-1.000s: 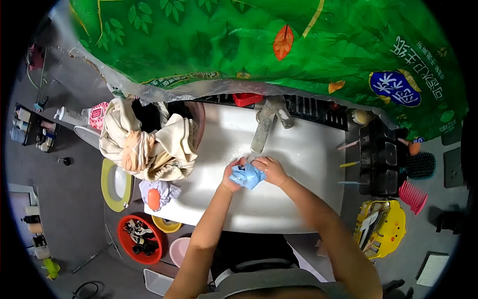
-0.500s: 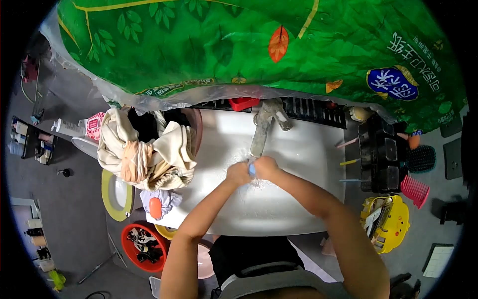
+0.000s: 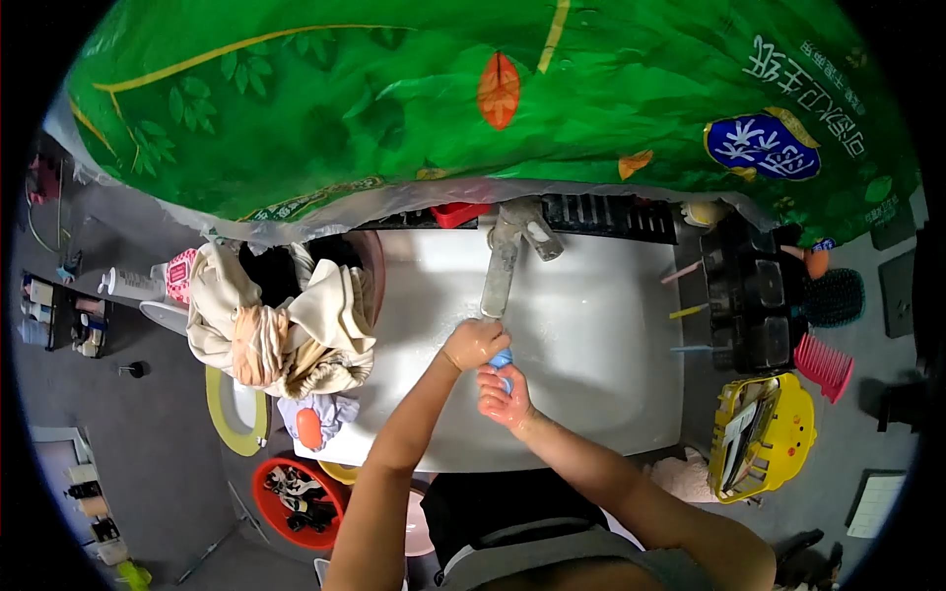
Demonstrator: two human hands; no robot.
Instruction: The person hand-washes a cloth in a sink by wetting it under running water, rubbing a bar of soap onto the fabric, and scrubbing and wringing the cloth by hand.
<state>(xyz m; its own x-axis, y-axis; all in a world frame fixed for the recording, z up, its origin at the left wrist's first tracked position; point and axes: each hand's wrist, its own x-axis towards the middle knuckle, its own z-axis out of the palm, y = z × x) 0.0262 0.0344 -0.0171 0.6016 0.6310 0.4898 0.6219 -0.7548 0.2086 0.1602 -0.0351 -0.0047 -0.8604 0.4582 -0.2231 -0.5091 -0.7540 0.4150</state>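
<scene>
Over the white sink (image 3: 591, 394), my left hand (image 3: 475, 345) is closed around one part of a small blue cloth (image 3: 502, 359), just below the faucet (image 3: 502, 266). My right hand (image 3: 505, 396) grips the cloth's other part, nearer to my body, with its fingers curled. Only small bits of the cloth show between and beside the fingers. Both hands look wet. The fists are close together, the left one farther from me.
Cream clothes (image 3: 335, 305) are heaped at the sink's left, with an orange soap (image 3: 309, 429) on a pale cloth. A green package (image 3: 394, 108) spans the far side. Right of the sink are a black organizer (image 3: 739, 300) and a yellow basket (image 3: 788, 443).
The cloth, spread between both hands a second ago, is now squeezed in them. My right hand has moved down toward my body and turned; my left stays near the faucet. The view has shifted slightly.
</scene>
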